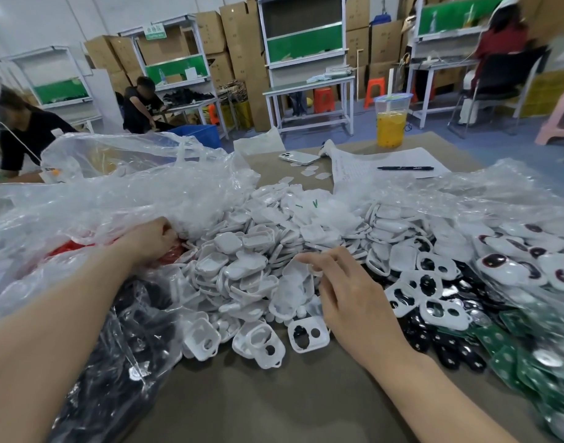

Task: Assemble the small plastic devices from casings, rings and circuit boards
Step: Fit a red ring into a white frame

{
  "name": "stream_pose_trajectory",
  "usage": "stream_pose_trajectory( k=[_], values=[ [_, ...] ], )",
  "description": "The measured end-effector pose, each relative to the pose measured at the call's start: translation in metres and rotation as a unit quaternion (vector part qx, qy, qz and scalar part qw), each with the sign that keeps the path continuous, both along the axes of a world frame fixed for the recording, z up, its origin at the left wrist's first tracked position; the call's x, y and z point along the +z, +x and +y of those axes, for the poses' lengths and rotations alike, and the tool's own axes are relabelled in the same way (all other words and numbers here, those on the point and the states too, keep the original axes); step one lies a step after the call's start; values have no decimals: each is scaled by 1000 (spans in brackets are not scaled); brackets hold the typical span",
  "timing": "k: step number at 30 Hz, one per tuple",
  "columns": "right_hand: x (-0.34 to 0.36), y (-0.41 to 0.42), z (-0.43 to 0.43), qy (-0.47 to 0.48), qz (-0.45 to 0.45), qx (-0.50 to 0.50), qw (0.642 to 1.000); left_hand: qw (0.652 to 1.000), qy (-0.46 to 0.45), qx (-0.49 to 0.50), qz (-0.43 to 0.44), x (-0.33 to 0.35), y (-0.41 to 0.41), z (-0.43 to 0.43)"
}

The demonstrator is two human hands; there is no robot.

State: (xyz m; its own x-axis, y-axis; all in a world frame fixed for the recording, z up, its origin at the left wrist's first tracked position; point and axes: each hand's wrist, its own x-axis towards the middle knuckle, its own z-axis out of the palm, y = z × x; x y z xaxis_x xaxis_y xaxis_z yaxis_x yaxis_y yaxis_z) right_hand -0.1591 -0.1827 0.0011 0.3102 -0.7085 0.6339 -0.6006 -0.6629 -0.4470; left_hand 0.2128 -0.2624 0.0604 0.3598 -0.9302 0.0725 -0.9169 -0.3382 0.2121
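Observation:
A big heap of white plastic casings [258, 251] covers the middle of the brown table [290, 404]. White front casings with cut-out holes [308, 337] lie at its near edge. Green circuit boards [514, 356] in clear plastic sit at the right, with black parts [447, 350] beside them. My left hand [153, 239] reaches into the clear bag at the left with its fingers curled among red pieces [169, 255]; what it holds is hidden. My right hand [347, 286] lies over the heap and pinches a thin white ring [314, 270] between thumb and forefinger.
Crumpled clear bags [130, 193] rise at the left and right. A bag of black parts [130, 340] lies near left. Farther back are a phone [298, 157], a paper sheet with a pen [405, 168] and a cup of yellow drink [391, 121]. Other people sit at benches behind.

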Motion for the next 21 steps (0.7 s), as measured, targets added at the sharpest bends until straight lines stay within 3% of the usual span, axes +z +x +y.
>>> stream_pose_trajectory(
  k=[4, 7, 12, 15, 19, 21],
  values=[
    [0, 1, -1, 1, -2, 1, 1000, 987, -77, -24, 137, 5, 4, 6],
    [-1, 1, -2, 1, -4, 6, 1000, 979, -159, -24, 128, 17, 13, 3],
    [-1, 0, -2, 5, -15, 10, 1000, 911, -309, 84, 259, 23, 8, 3],
    [-1, -1, -2, 9, 1, 14, 1000, 886, -394, 114, 214, 27, -10, 13],
    [-1, -1, 0, 2, -35, 12, 999, 921, -375, 26, 98, 32, -38, 28],
    [-2, 0, -1, 0, -41, 16, 999, 934, -342, -49, 88, 36, -56, 36]
  ],
)
